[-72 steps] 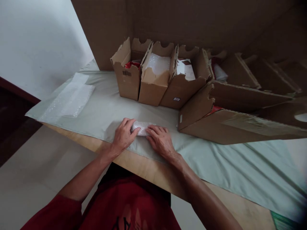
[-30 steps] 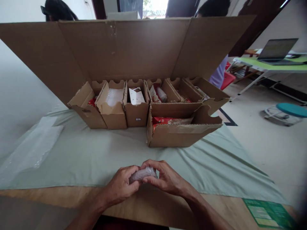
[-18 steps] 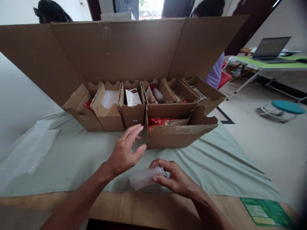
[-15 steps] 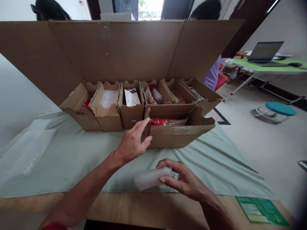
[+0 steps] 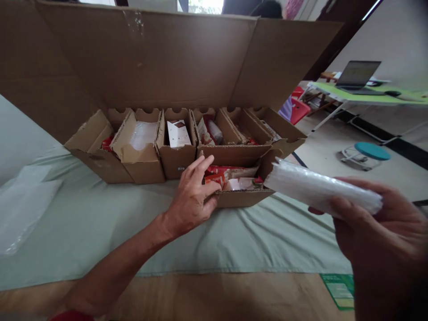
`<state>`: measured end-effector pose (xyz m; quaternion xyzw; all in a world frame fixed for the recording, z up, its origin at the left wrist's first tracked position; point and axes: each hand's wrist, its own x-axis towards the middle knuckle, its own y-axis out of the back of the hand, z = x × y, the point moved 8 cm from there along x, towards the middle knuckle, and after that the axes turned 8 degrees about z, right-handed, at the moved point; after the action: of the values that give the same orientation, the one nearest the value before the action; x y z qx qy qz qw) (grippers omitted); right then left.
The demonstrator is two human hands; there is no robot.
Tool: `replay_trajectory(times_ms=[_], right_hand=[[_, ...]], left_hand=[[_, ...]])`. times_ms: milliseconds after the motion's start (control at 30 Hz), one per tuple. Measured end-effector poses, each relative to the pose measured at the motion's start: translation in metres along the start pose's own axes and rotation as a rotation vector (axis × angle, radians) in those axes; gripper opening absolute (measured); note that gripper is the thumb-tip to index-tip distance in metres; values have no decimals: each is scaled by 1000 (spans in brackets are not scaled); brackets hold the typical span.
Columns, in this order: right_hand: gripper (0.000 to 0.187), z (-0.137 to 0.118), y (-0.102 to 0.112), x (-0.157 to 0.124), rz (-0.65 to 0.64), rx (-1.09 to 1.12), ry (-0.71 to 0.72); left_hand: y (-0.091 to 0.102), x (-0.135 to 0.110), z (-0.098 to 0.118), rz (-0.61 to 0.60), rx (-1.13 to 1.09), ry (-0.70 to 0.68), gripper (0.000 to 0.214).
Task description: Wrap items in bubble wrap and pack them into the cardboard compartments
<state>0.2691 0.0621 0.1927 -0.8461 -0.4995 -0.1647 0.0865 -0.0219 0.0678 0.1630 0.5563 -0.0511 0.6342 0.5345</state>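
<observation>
My right hand is raised close to the camera and closed around a long bundle wrapped in bubble wrap. My left hand reaches forward and grips the left corner of the front cardboard tray, fingers curled over its edge. That tray holds red packets. Behind it stands a row of small cardboard compartments inside a large open carton; they hold red packets, bubble wrap and a white box.
A pale green cloth covers the wooden table. Bubble wrap sheets lie at the far left. A green mat sits at the table's right. Beyond are a green desk with a laptop, a teal stool and a person's head.
My right hand has lifted the wrapped bundle off the table, up and to the right, near the camera. My left hand let go of it and took hold of the front tray's corner.
</observation>
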Motion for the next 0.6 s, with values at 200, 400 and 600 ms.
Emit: replay_trajectory(times_ms=[200, 400, 600], right_hand=[[35, -16, -28, 22, -198, -361, 231], [42, -26, -56, 34, -394, -459, 394], [34, -29, -82, 27, -520, -452, 372]], left_hand=[[6, -26, 15, -32, -8, -44, 40], [8, -28, 16, 22, -28, -46, 44], [7, -29, 14, 31, -25, -46, 45]])
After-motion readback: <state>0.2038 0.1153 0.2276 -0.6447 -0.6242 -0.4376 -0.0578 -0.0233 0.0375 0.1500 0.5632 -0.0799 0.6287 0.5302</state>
